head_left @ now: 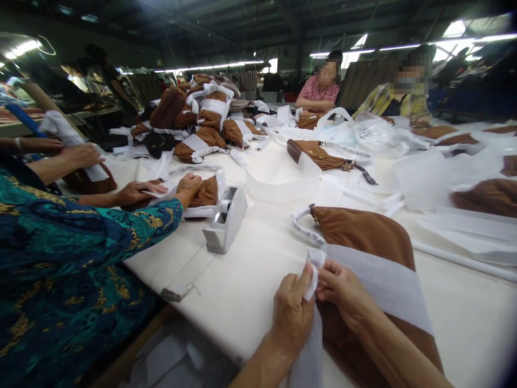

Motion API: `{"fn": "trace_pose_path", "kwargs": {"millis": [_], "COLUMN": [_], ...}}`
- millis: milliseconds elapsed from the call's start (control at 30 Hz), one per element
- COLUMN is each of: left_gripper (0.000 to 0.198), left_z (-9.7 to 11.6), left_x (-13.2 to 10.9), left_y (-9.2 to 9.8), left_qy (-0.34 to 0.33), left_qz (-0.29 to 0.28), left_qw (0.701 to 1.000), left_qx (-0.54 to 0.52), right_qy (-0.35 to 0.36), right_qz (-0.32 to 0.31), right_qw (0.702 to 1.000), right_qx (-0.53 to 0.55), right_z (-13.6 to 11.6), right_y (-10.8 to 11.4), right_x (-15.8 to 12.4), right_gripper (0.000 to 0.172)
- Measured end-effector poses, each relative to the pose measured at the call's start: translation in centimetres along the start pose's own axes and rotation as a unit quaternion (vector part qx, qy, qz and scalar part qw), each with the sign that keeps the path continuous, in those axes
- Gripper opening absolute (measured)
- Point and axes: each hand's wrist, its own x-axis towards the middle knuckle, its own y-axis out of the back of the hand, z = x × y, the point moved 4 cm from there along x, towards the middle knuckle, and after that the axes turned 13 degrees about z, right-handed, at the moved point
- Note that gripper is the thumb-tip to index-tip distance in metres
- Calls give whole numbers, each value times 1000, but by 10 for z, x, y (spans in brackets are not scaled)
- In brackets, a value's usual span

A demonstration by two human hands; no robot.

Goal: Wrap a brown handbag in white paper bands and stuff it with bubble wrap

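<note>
Brown bag point(363, 229) on the table right in front of you, lying on its side, ribbed cloth upward. Looks soft and slack, probably light; the cloth should give under the fingers and grip rather than slip. Take it by the body, through the broad paper band point(375, 272) across its middle, palm flat so the band isn't dragged askew.

Wrapped strap point(307, 229) curls off the bag's upper left corner, sheathed in white. Bendy, by the look of it; hold it along the wrapping, close to the work.

White paper point(314, 277) at your fingertips, by the bag's near left side: thin, crisp, likely to crease or tear if tugged. Pinch it near the fold, not by a loose corner.

Your left hand point(293, 310) is closed, thumb pressing the paper against the fingers. Your right hand point(345, 293) is narrow, fingertips pinched on the same piece; how firmly, you can't tell from here.

Further out: tape dispenser point(226, 221) on the white table point(246, 285), left of the bag, well apart from it. Beyond that, a co-worker's hand point(189, 186) under a patterned sleeve point(141, 231), on another brown piece. Farther back, a heap of bags point(173, 108), part-wrapped in white
</note>
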Motion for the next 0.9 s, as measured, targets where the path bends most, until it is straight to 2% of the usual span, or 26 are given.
{"fn": "trace_pose_path", "kwargs": {"millis": [233,433,600,700,800,900], "left_gripper": [45,47,54,54,43,50], "left_z": [0,2,1,0,-5,-14], "left_x": [1,4,3,4,7,7], "left_y": [0,-1,0,4,9,10], "left_qy": [8,60,49,61,169,318], "left_qz": [-29,-42,-52,-64,-58,-20], "left_qw": [998,994,996,996,971,904], "left_qx": [49,75,50,-24,-161,-287], "right_qy": [4,108,126,134,156,177], "right_qz": [-5,-6,-1,2,-9,-25], "right_qw": [998,994,992,991,987,982], "right_qx": [69,0,-21,-21,-29,-56], "right_z": [1,-7,-2,2,3,2], "right_y": [-1,-1,3,2,-1,-6], "right_x": [-9,-14,-9,-5,-4,-5], "right_gripper": [35,39,37,36,35,33]}}
